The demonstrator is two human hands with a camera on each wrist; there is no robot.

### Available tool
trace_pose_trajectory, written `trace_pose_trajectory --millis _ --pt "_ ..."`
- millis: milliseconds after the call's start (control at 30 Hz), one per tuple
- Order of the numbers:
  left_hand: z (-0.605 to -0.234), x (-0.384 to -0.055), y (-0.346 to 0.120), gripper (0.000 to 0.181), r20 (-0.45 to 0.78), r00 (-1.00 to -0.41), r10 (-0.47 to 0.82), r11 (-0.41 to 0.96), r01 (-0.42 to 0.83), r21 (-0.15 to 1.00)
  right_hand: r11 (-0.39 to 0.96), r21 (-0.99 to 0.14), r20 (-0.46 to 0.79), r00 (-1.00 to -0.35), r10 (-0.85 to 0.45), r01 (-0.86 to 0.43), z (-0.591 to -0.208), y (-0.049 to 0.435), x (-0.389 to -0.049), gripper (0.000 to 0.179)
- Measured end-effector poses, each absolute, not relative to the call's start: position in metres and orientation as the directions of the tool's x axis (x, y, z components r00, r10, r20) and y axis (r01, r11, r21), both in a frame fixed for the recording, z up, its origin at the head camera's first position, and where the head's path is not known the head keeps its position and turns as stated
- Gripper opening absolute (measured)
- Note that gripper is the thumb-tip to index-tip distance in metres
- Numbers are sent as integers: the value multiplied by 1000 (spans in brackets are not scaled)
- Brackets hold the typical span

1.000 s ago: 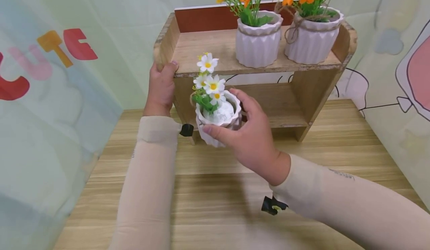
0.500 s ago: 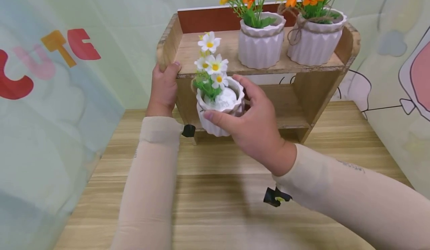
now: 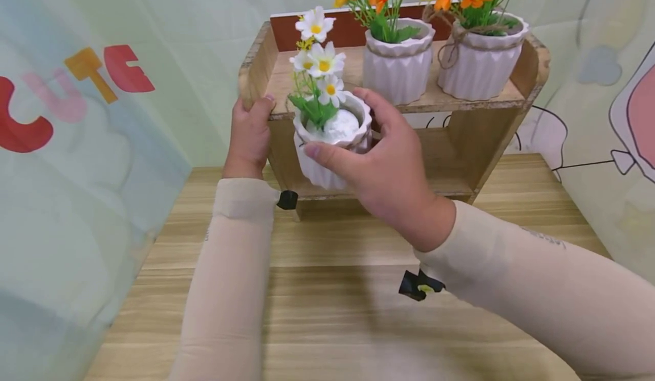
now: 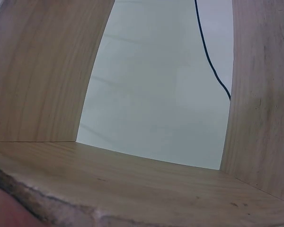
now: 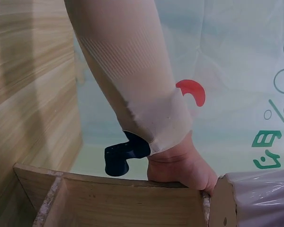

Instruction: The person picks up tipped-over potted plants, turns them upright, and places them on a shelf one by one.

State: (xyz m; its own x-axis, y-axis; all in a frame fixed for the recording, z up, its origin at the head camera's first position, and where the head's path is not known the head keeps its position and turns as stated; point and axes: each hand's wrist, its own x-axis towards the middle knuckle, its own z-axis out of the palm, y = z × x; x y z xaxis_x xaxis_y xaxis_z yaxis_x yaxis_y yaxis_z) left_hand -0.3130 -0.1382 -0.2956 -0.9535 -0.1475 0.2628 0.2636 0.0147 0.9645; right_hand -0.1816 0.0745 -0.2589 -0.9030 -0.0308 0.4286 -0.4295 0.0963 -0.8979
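Observation:
My right hand (image 3: pixel 391 168) holds a white fluted flowerpot (image 3: pixel 318 165) with white daisies (image 3: pixel 324 62) and green leaves standing in it. The thumb lies across the near rim and the other fingers go round the far right side, partly hidden. In the head view the pot overlaps the front left of a small wooden shelf (image 3: pixel 286 79), its rim near the upper board's edge. My left hand (image 3: pixel 248 136) grips the shelf's left side panel, thumb on the front edge. The left wrist view looks into a shelf compartment (image 4: pixel 146 184); the right wrist view shows the left hand (image 5: pixel 182 165) against the shelf.
Two similar pots, a middle one (image 3: pixel 398 68) and a right one (image 3: pixel 482 62), bear orange and yellow flowers on the upper board. The shelf stands on a wood-grain table (image 3: pixel 327 307). Printed curtains (image 3: pixel 92 210) hang behind and at both sides.
My right hand has raised the daisy flowerpot from in front of the lower compartment towards the upper board. The left hand keeps its grip on the shelf.

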Motion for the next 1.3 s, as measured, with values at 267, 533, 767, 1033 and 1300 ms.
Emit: trace_pose_trajectory --millis 267,533,767,1033,1300 --pt "-298 -316 -140 56 252 -956 -150 -10 257 966 66 -904 423 -906 -10 -423 -244 72 -187 82" --pt "-298 -318 -139 60 240 -961 -139 -4 243 970 90 -909 408 -913 -12 -407 -235 71 -192 84" --pt "-298 -317 -138 58 240 -960 -141 -22 245 969 63 -905 422 -907 12 -420 -229 69 -200 75" --pt "-300 -318 -139 57 233 -962 -146 -13 237 971 90 -916 394 -918 38 -390 -226 68 -213 79" --pt "-298 -317 -140 56 228 -962 -152 1 231 973 145 -909 397 -918 7 -392 -223 68 -220 83"
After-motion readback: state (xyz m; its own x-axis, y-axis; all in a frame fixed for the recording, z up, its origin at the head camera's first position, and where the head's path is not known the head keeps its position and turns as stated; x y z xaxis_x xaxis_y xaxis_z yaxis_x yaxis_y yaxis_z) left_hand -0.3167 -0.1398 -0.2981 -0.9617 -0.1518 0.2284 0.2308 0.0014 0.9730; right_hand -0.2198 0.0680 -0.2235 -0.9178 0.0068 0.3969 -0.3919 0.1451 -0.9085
